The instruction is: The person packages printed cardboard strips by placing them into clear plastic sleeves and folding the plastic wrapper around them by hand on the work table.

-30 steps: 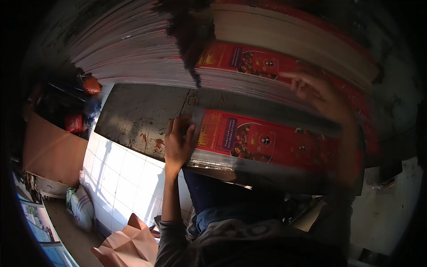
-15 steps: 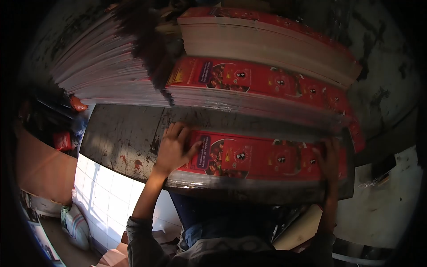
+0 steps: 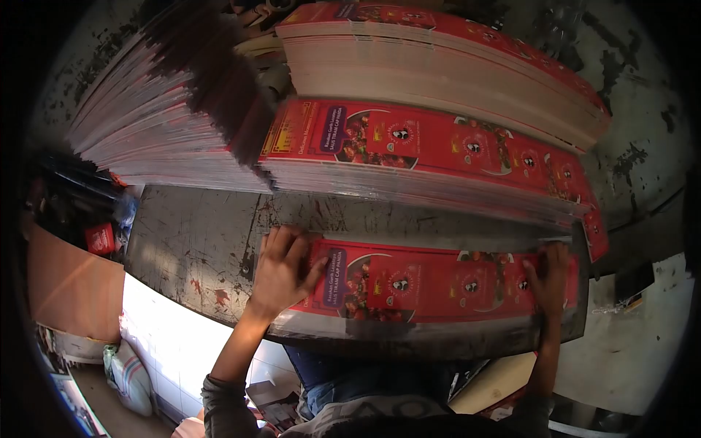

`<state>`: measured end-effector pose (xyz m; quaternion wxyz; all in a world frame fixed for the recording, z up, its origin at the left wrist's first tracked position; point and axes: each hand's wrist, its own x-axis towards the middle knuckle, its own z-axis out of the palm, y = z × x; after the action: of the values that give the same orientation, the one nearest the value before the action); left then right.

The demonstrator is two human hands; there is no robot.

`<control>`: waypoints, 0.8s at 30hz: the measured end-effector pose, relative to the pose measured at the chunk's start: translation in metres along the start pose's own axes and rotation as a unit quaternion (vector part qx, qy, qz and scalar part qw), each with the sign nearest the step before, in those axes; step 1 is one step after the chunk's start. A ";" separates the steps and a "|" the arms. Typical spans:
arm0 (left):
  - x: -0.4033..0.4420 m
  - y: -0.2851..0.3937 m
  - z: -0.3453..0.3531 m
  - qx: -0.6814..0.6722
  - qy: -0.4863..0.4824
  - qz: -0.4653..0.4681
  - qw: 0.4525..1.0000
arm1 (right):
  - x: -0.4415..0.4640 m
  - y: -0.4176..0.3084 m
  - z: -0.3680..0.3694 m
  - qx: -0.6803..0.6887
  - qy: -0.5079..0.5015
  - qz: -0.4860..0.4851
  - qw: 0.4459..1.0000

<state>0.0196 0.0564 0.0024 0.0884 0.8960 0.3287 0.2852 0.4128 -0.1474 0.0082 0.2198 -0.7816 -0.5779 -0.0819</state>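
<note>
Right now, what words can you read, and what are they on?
"Rasakan Gurih Lezatnya": purple label on the middle red stack.
"SAUS TIRAM CAP PANDA": same label, and the matching one on the front red pile.
"Delicious": thin print on the middle stack; the rest is unclear.
Too small or blurred: yellow lettering, logo words, back stack print. Shirt letters are unclear.

– What surfaces show at the frame's lower centre?
– Red printed sheets [image 3: 420, 281], smooth and faintly glossy, like coated paper; at upper centre, a tall stack [image 3: 431, 80] shows matt, pale paper edges

– And around them?
– A dark, scratched tabletop [image 3: 193, 237] at centre left, matt cardboard-like panel [image 3: 73, 285] at far left, woven-looking sack [image 3: 131, 379] at lower left, grey cloth sleeve [image 3: 228, 409] at the bottom
</note>
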 end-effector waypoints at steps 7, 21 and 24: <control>0.006 0.004 -0.003 0.003 0.012 -0.008 1.000 | 0.001 0.004 0.005 0.001 0.018 0.001 1.000; 0.005 0.002 -0.002 0.004 -0.015 -0.017 1.000 | 0.002 0.000 0.002 0.021 -0.011 0.041 0.999; 0.006 0.002 -0.003 0.012 -0.016 -0.020 1.000 | 0.003 0.000 0.003 0.023 -0.007 0.035 0.999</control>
<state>0.0230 0.0584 0.0084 0.0885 0.8946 0.3485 0.2652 0.4133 -0.1432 0.0071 0.2362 -0.7968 -0.5534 -0.0552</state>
